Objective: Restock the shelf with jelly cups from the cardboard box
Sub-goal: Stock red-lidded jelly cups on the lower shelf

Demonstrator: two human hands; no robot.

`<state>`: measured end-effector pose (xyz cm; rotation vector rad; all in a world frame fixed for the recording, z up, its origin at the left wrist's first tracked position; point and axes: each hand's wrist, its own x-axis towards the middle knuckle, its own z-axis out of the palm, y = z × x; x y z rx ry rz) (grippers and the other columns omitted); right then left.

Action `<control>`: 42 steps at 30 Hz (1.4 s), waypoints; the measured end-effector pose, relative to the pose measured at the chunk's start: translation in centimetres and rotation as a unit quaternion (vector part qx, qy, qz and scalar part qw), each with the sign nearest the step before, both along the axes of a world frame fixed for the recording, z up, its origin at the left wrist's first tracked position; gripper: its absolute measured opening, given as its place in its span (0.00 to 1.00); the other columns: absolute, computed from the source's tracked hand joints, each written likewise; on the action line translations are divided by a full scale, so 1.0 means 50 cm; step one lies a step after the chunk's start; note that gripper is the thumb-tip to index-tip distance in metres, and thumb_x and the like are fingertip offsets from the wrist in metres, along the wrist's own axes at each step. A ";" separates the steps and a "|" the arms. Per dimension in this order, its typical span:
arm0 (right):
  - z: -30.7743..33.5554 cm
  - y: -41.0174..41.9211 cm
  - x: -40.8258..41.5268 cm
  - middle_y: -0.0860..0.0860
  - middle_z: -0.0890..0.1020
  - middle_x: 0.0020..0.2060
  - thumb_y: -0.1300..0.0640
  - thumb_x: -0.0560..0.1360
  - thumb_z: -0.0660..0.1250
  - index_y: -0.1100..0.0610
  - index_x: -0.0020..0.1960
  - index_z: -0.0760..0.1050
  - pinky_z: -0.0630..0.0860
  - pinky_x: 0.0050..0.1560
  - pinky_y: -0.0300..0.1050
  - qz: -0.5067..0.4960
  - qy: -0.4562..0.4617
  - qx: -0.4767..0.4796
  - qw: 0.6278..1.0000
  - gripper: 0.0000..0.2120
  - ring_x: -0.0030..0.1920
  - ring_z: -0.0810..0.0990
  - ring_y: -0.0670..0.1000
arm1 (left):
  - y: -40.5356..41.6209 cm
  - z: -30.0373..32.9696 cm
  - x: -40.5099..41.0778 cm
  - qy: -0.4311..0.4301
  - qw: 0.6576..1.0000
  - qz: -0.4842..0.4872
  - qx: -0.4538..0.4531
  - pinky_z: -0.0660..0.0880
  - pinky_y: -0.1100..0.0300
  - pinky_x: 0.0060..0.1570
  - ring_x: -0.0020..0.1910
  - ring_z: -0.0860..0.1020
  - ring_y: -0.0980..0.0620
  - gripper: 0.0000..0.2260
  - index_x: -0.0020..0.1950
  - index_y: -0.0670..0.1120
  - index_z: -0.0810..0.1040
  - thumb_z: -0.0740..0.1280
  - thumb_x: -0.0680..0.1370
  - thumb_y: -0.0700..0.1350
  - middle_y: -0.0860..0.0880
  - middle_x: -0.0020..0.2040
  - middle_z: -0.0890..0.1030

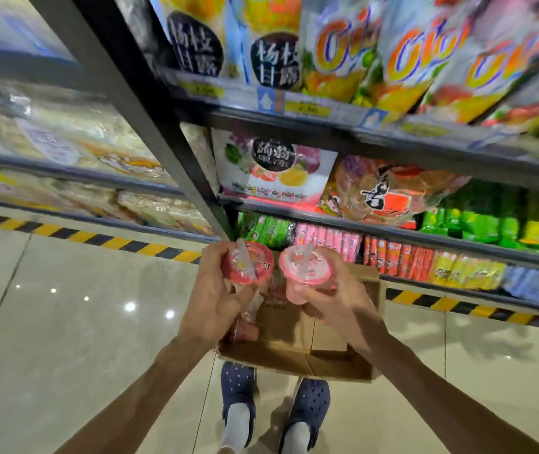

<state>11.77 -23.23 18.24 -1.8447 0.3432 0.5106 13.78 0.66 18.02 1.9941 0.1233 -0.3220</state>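
Two pink jelly cups are being held side by side at the centre of the frame, just above an open cardboard box sitting on the floor. The left jelly cup is being gripped by the left hand, fingers curled round its body, its red foil lid tilted toward the camera with a wrapped spoon lying across it. The right jelly cup is being gripped the same way by the right hand, its paler pink lid also facing up. The two cups are nearly touching. More pink packaging is showing inside the box at its left end, under the left hand.

Behind the hands, the shelf is rising across the upper right of the frame, its tiers carrying pink and green snack packs low down and large fruit-printed bags higher up. Yellow-and-black hazard tape is running along the base of the shelving. At the bottom centre, a person's feet in dark blue perforated clogs are standing on the glossy tiled floor.
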 end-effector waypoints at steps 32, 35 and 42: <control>0.839 -0.056 0.118 0.39 0.81 0.60 0.44 0.69 0.76 0.38 0.67 0.72 0.80 0.52 0.46 -0.001 -0.362 -0.028 0.932 0.28 0.56 0.82 0.47 | -0.037 0.837 0.147 -0.329 0.937 -0.054 -0.098 0.77 0.46 0.63 0.69 0.74 0.47 0.29 0.72 0.54 0.72 0.75 0.72 0.54 0.54 0.69 0.71; 0.878 -0.069 0.156 0.41 0.81 0.59 0.43 0.69 0.75 0.43 0.68 0.71 0.82 0.50 0.52 -0.011 -0.399 -0.012 0.917 0.29 0.54 0.83 0.50 | -0.061 0.881 0.188 -0.351 0.930 -0.046 -0.103 0.77 0.50 0.64 0.70 0.74 0.47 0.29 0.71 0.54 0.72 0.76 0.72 0.54 0.53 0.69 0.72; 0.913 -0.082 0.265 0.38 0.81 0.59 0.39 0.72 0.75 0.40 0.71 0.68 0.81 0.54 0.47 -0.049 -0.437 -0.041 0.897 0.31 0.58 0.82 0.45 | -0.114 0.927 0.315 -0.362 0.929 0.025 -0.072 0.76 0.55 0.64 0.60 0.78 0.56 0.25 0.62 0.64 0.71 0.80 0.71 0.52 0.56 0.60 0.72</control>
